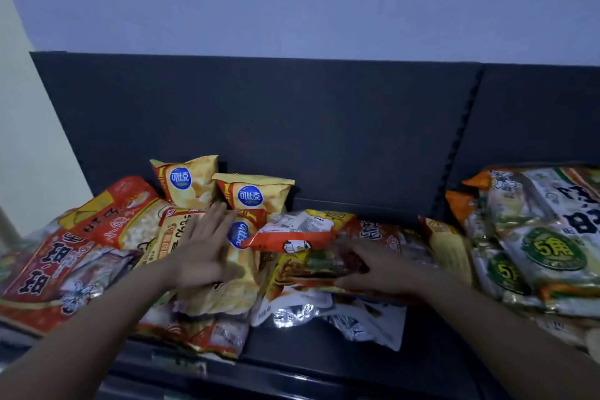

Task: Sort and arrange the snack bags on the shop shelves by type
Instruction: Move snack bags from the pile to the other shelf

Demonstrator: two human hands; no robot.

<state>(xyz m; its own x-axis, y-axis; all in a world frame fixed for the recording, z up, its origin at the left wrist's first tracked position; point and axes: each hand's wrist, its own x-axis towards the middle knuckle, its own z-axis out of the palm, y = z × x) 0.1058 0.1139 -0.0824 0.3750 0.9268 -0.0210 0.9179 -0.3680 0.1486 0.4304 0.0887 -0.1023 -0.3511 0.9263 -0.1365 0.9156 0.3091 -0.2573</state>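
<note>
Yellow bag under flat left hand

Three blue-logo chip bags, two large red bags, at least three green packs and one brown bag are counted.

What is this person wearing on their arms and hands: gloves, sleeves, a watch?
Nothing that shows. The left hand and right hand are ungloved, both forearms are bare to the picture's edge, and no watch, ring or bracelet is visible.
</note>
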